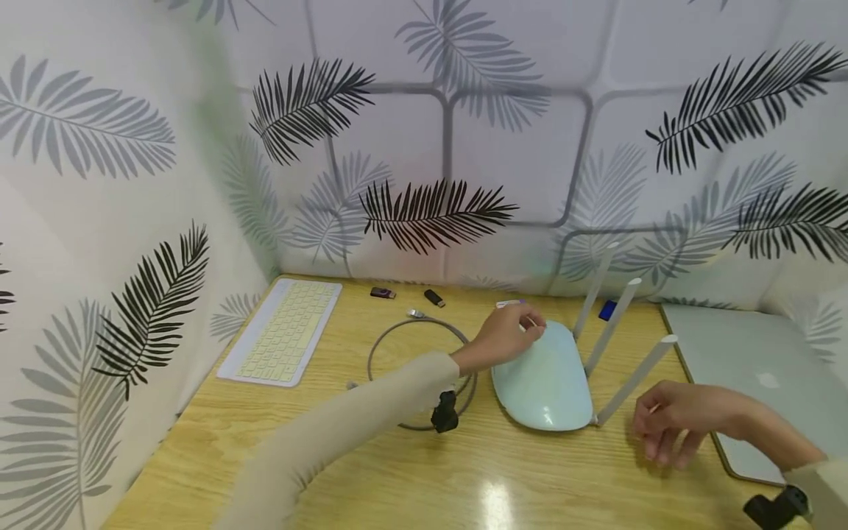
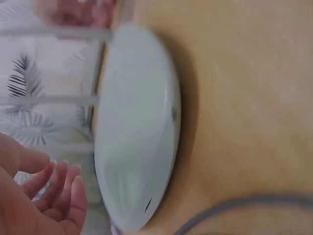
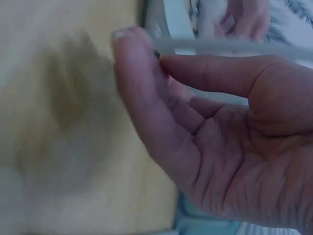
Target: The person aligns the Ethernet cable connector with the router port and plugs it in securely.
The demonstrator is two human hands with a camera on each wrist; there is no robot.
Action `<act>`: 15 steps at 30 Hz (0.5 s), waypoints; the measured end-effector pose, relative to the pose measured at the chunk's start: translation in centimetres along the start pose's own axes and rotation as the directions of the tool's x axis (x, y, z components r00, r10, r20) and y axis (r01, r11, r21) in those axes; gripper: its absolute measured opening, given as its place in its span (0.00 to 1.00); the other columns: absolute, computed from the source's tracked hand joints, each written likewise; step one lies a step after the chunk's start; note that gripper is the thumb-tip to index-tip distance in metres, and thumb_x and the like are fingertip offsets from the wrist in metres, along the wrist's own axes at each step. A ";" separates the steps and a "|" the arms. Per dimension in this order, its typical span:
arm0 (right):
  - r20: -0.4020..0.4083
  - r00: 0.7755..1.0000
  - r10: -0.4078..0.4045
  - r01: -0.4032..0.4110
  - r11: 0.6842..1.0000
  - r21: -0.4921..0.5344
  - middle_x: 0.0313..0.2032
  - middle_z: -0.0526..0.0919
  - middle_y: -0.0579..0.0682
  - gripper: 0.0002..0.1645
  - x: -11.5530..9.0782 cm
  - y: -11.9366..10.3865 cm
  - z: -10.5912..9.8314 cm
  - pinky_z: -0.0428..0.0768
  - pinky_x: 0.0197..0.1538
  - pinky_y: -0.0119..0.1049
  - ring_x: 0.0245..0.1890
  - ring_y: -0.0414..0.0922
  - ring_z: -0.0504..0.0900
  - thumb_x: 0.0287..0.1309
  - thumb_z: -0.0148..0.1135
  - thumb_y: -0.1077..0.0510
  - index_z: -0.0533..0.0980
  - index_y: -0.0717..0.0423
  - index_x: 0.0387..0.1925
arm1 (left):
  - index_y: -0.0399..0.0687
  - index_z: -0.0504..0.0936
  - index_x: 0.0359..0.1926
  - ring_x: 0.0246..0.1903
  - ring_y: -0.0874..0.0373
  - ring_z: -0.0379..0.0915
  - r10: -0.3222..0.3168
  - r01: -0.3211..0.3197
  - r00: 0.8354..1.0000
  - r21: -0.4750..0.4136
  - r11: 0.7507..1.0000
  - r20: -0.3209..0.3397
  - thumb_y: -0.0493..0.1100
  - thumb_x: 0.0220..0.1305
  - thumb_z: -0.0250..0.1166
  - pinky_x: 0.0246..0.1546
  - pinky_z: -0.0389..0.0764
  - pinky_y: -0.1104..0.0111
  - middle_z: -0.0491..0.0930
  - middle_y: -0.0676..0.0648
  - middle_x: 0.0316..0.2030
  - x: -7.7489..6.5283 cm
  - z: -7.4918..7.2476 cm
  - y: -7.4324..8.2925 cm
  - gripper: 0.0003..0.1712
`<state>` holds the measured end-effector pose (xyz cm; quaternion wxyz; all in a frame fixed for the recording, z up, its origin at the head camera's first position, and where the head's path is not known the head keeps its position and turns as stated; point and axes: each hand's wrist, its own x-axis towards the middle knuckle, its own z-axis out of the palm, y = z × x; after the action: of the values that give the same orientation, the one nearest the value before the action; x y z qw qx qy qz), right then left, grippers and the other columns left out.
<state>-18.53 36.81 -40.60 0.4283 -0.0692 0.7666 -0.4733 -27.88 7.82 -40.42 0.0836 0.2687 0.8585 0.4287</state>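
A white router (image 1: 545,390) with several pale antennas (image 1: 610,327) sits on the table, its antennas along its right side. Above its far left part hovers my left hand (image 1: 501,337), fingers loosely bent. In the left wrist view that hand (image 2: 46,196) holds nothing and is apart from the router (image 2: 134,122). My right hand (image 1: 689,419) hangs between the nearest antenna and the silver laptop (image 1: 762,372). Its fingers are loosely curled, and in the right wrist view nothing shows in the hand (image 3: 215,132).
A grey network cable (image 1: 380,337) lies coiled left of the router. Beyond it are a purple USB stick (image 1: 382,293) and a black one (image 1: 434,298). A white keyboard (image 1: 285,331) lies far left. A small blue object (image 1: 607,310) sits behind the antennas.
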 end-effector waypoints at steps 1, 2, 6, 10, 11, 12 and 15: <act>-0.043 0.999 0.015 -0.017 0.999 -0.031 0.36 0.85 0.57 0.17 -0.3 -0.1 -0.8 0.89 0.36 0.44 0.34 0.46 0.86 0.71 0.52 0.56 0.74 0.69 0.45 | 0.46 0.83 0.46 0.36 0.60 0.81 -0.033 0.035 0.999 -0.081 0.996 0.026 0.44 0.72 0.58 0.34 0.82 0.74 0.84 0.48 0.40 -0.9 -0.1 0.1 0.10; -0.091 0.996 0.025 -0.030 0.998 -0.053 0.36 0.85 0.57 0.17 -0.5 -0.2 -1.7 0.89 0.37 0.44 0.34 0.47 0.86 0.72 0.51 0.57 0.74 0.69 0.46 | 0.46 0.83 0.46 0.34 0.60 0.82 -0.072 0.081 0.996 -0.162 0.984 0.056 0.44 0.72 0.58 0.32 0.83 0.73 0.84 0.48 0.39 -1.8 -0.1 0.1 0.10; -0.314 0.949 -0.009 -0.014 0.997 -0.071 0.37 0.85 0.52 0.13 0.2 -0.8 -4.8 0.89 0.41 0.43 0.36 0.45 0.86 0.70 0.51 0.63 0.74 0.71 0.48 | 0.43 0.82 0.44 0.32 0.55 0.85 -0.221 0.286 0.955 -0.420 0.861 0.198 0.42 0.71 0.59 0.34 0.88 0.65 0.86 0.45 0.36 -5.5 0.5 -0.1 0.09; -0.427 0.897 -0.115 0.083 0.992 -0.094 0.40 0.86 0.50 0.18 2.4 -1.4 -7.1 0.88 0.43 0.42 0.38 0.41 0.86 0.71 0.51 0.64 0.69 0.75 0.54 | 0.39 0.81 0.47 0.38 0.48 0.87 -0.304 0.460 0.884 -0.546 0.701 0.355 0.40 0.72 0.57 0.39 0.89 0.60 0.87 0.41 0.40 -9.2 1.9 -0.2 0.10; -0.434 0.889 -0.146 0.111 0.988 -0.105 0.41 0.85 0.50 0.19 3.1 -1.6 -7.4 0.88 0.45 0.42 0.39 0.40 0.86 0.71 0.51 0.63 0.68 0.76 0.55 | 0.38 0.80 0.47 0.40 0.47 0.87 -0.314 0.491 0.867 -0.560 0.667 0.387 0.40 0.72 0.56 0.40 0.89 0.60 0.87 0.41 0.41 -9.9 2.3 -0.1 0.11; -0.436 0.883 -0.172 0.134 0.984 -0.116 0.42 0.86 0.49 0.22 3.8 -1.8 -7.7 0.88 0.47 0.43 0.40 0.39 0.86 0.72 0.51 0.61 0.66 0.77 0.57 | 0.37 0.80 0.48 0.42 0.45 0.86 -0.318 0.516 0.853 -0.580 0.631 0.413 0.40 0.72 0.56 0.41 0.89 0.59 0.87 0.39 0.42 -10.6 2.6 -0.1 0.12; -0.432 0.876 -0.213 0.198 0.977 -0.080 0.46 0.85 0.51 0.26 5.8 -2.1 -8.5 0.85 0.54 0.47 0.44 0.40 0.86 0.73 0.50 0.58 0.63 0.76 0.61 | 0.35 0.79 0.49 0.45 0.42 0.85 -0.320 0.569 0.820 -0.610 0.552 0.474 0.40 0.72 0.54 0.43 0.88 0.57 0.86 0.37 0.44 -11.9 3.8 0.0 0.14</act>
<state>-28.86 38.36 -40.80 0.1911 -0.0492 0.8393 -0.5066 -16.48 4.09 -43.77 0.4232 0.0465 0.6296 0.6498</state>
